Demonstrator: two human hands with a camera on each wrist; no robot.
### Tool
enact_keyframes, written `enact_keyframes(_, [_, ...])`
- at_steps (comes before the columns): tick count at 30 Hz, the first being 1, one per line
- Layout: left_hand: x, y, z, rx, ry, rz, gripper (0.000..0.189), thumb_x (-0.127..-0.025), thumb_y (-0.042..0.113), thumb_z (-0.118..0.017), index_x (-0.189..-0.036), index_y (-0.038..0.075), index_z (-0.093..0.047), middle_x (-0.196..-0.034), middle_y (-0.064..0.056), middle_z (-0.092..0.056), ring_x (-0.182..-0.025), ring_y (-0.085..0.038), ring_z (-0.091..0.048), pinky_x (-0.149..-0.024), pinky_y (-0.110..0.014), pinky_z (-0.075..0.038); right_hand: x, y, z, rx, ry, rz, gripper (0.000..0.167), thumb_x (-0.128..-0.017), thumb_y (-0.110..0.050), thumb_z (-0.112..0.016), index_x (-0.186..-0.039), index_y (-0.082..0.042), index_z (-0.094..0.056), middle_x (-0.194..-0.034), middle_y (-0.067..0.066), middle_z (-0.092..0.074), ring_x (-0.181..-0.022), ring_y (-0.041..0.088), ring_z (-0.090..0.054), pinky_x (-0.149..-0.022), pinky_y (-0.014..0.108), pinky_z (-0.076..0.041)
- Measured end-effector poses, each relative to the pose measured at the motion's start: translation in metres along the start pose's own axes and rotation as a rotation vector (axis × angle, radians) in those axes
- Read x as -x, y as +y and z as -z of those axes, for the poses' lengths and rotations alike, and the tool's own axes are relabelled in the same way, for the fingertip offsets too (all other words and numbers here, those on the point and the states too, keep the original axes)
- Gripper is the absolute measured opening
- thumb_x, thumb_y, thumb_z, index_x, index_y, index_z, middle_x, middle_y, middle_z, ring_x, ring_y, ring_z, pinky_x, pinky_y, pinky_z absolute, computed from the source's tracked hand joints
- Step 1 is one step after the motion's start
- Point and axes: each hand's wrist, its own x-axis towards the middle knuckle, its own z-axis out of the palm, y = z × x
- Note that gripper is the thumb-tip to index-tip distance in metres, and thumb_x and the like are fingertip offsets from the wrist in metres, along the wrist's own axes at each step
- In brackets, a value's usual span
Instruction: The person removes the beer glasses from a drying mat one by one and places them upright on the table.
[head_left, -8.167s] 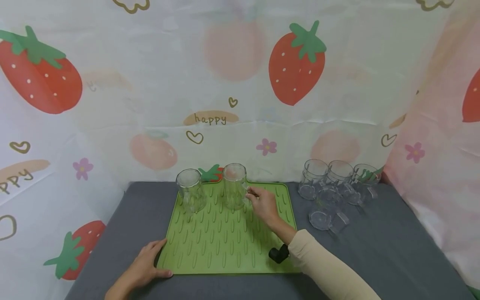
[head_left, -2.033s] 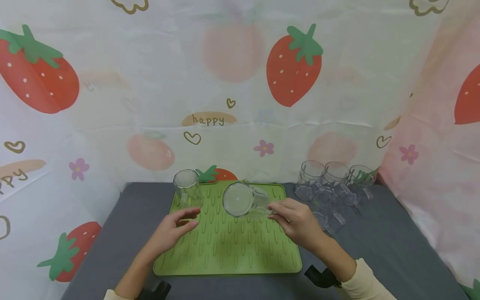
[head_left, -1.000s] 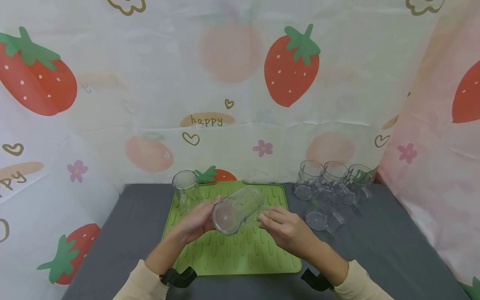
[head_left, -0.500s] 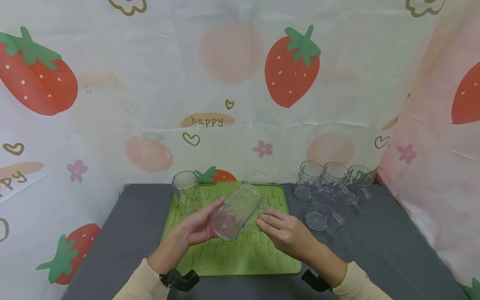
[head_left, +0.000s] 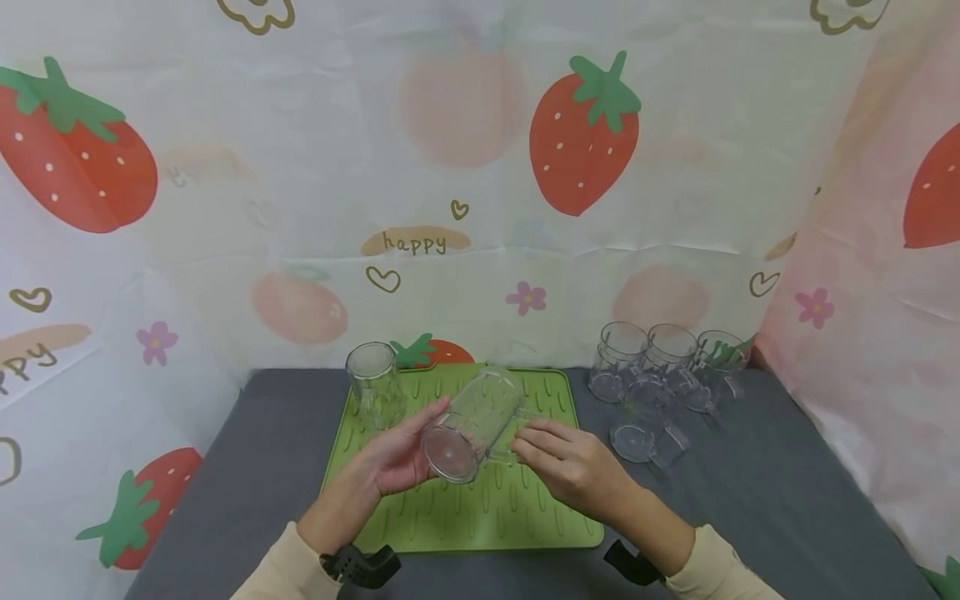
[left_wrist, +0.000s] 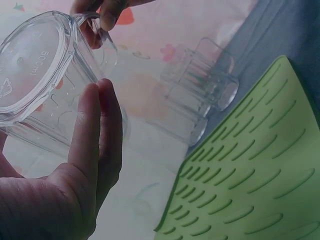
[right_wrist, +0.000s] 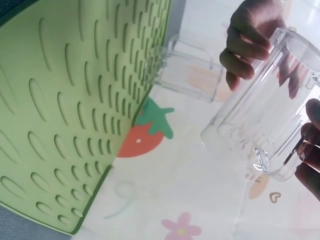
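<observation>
A clear, ribbed mug (head_left: 480, 412) is held tilted above the green mat (head_left: 487, 521), its base toward me and its mouth pointing away. My left hand (head_left: 401, 454) grips the mug's body near the base, fingers along the side in the left wrist view. My right hand (head_left: 576, 467) pinches the handle, which sticks out to the right. The left wrist view shows "500ml" on the mug base (left_wrist: 30, 62). Another clear mug (head_left: 377, 383) stands on the mat's far left corner. In the right wrist view, both hands and the held mug (right_wrist: 260, 105) appear at the right.
Several clear mugs (head_left: 624, 362) are grouped at the table's back right; one nearer mug (head_left: 633, 442) is in front of them. A grey cloth (head_left: 780, 500) covers the table. Behind it hangs a strawberry-print curtain (head_left: 465, 317).
The mug has left its place on the mat and been tilted base toward me. My left hand moved from the mat's edge onto its body. Over the last half second almost nothing moved.
</observation>
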Motion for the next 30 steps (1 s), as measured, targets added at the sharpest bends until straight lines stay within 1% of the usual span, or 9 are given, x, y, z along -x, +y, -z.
enact_keyframes(6, [-0.0002, 0.0006, -0.0011, 0.004, 0.009, -0.008, 0.075, -0.101, 0.053, -0.038, -0.153, 0.004, -0.013, -0.112, -0.005, -0.061, -0.1, -0.014, -0.067, -0.083, -0.028, -0.056, -0.0008, -0.0002, 0.001, -0.014, -0.003, -0.034, 0.03, -0.104, -0.019, -0.047, -0.097, -0.006, -0.073, -0.093, 0.005, -0.073, -0.089, 0.019, -0.07, -0.078, 0.027, -0.058])
enact_keyframes(9, [-0.0001, 0.0013, -0.0007, -0.001, 0.005, -0.013, 0.076, -0.101, 0.052, -0.038, -0.154, 0.005, -0.011, -0.114, -0.004, -0.058, -0.102, -0.013, -0.066, -0.084, -0.029, -0.056, -0.0008, 0.0005, 0.0008, -0.032, -0.003, -0.059, 0.028, -0.103, -0.02, -0.048, -0.099, -0.007, -0.073, -0.095, 0.005, -0.073, -0.09, 0.02, -0.07, -0.076, 0.027, -0.059])
enact_keyframes(10, [0.0001, 0.0015, -0.0004, 0.0, 0.003, -0.016, 0.077, -0.101, 0.053, -0.039, -0.154, 0.005, -0.01, -0.114, -0.004, -0.057, -0.102, -0.013, -0.065, -0.085, -0.028, -0.056, -0.0006, 0.0009, 0.0007, -0.043, -0.004, -0.07, 0.025, -0.102, -0.02, -0.051, -0.099, -0.008, -0.073, -0.096, 0.005, -0.073, -0.09, 0.02, -0.07, -0.076, 0.027, -0.059])
enact_keyframes(12, [0.0003, 0.0018, -0.0004, -0.009, 0.002, -0.02, 0.078, -0.101, 0.053, -0.039, -0.154, 0.004, -0.009, -0.113, -0.002, -0.057, -0.101, -0.011, -0.064, -0.085, -0.028, -0.055, -0.0004, 0.0019, 0.0001, -0.065, 0.001, -0.087, 0.015, -0.097, -0.017, -0.062, -0.099, -0.008, -0.073, -0.097, 0.006, -0.072, -0.091, 0.021, -0.069, -0.075, 0.027, -0.058])
enact_keyframes(14, [0.0006, 0.0018, -0.0002, -0.005, 0.0, -0.023, 0.078, -0.101, 0.053, -0.038, -0.154, 0.004, -0.008, -0.113, -0.001, -0.056, -0.101, -0.01, -0.064, -0.085, -0.027, -0.055, 0.0001, 0.0027, -0.0005, -0.091, 0.011, -0.1, 0.012, -0.09, -0.015, -0.07, -0.1, -0.008, -0.073, -0.098, 0.006, -0.072, -0.091, 0.021, -0.069, -0.075, 0.027, -0.058])
enact_keyframes(17, [0.0015, 0.0014, -0.0007, -0.016, 0.011, -0.031, 0.077, -0.102, 0.053, -0.037, -0.155, 0.005, -0.008, -0.113, -0.001, -0.057, -0.101, -0.01, -0.064, -0.085, -0.027, -0.055, 0.0, 0.0027, -0.0006, -0.117, 0.024, -0.113, 0.018, -0.082, -0.012, -0.076, -0.1, -0.008, -0.073, -0.099, 0.006, -0.072, -0.093, 0.022, -0.069, -0.076, 0.027, -0.058])
enact_keyframes(19, [0.0023, 0.0011, -0.0012, -0.031, 0.016, -0.039, 0.077, -0.102, 0.053, -0.036, -0.155, 0.004, -0.009, -0.113, -0.001, -0.058, -0.101, -0.01, -0.064, -0.085, -0.027, -0.055, 0.0, 0.0023, 0.0, -0.134, 0.029, -0.126, 0.017, -0.083, -0.013, -0.076, -0.1, -0.008, -0.073, -0.1, 0.006, -0.072, -0.094, 0.022, -0.068, -0.077, 0.027, -0.058])
enact_keyframes(26, [0.0064, 0.0032, -0.0031, -0.091, 0.053, -0.09, 0.078, -0.101, 0.051, -0.04, -0.153, -0.001, -0.011, -0.111, 0.0, -0.06, -0.101, -0.009, -0.063, -0.085, -0.028, -0.054, -0.0008, 0.0032, 0.0016, -0.134, 0.028, -0.172, 0.027, -0.075, -0.012, -0.082, -0.101, -0.01, -0.074, -0.105, 0.007, -0.071, -0.099, 0.023, -0.065, -0.077, 0.029, -0.057])
enact_keyframes(30, [0.0091, 0.0058, -0.004, -0.12, 0.057, -0.114, 0.077, -0.102, 0.049, -0.04, -0.153, -0.003, -0.013, -0.113, 0.001, -0.061, -0.103, -0.009, -0.063, -0.087, -0.029, -0.054, 0.001, 0.0054, 0.0022, -0.139, 0.018, -0.217, 0.028, -0.076, -0.015, -0.082, -0.102, -0.011, -0.074, -0.107, 0.007, -0.07, -0.1, 0.023, -0.064, -0.078, 0.031, -0.057])
